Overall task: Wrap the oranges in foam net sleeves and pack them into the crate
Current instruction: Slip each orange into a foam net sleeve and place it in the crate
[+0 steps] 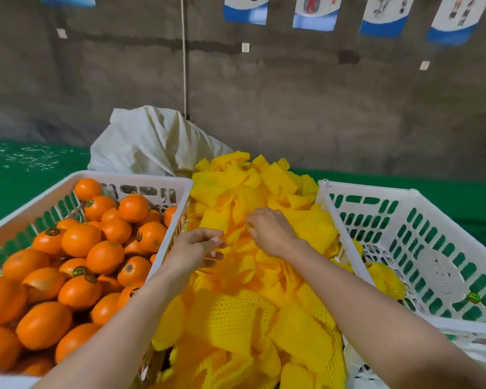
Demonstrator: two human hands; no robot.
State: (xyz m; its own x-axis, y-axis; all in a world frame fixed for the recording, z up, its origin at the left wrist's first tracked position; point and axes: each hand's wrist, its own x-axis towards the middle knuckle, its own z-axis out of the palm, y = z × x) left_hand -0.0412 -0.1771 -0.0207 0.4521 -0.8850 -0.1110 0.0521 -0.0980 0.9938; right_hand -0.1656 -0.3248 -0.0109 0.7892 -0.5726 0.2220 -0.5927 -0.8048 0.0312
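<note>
**Both hands meet over the sleeve pile, between the two crates**

The right hand point(270, 228) reaches down into the far middle of the pile of sleeves point(236, 318). Its fingers curl under, and it pinches one yellow sleeve point(233, 234) at the fingertips. The left hand point(199, 248) is just to the left of it and a little nearer. Its thumb is on top and its fingers are bent below, with the tips at the left edge of that same sleeve. I cannot tell whether it grips the sleeve or only touches it. The sleeve lies between the two hands, on top of the heap.

The oranges point(79, 240) fill the left crate point(141, 181), just left of the left wrist. None is in either hand. Several carry a small round sticker.

The right crate point(404, 220) stands to the right of the pile, well apart from the hands. A few yellow netted pieces point(385, 279) lie against its near left wall. I cannot tell whether fruit is inside them.

A pale sack point(152, 138) slumps at the far side, behind the pile and the left crate.
</note>
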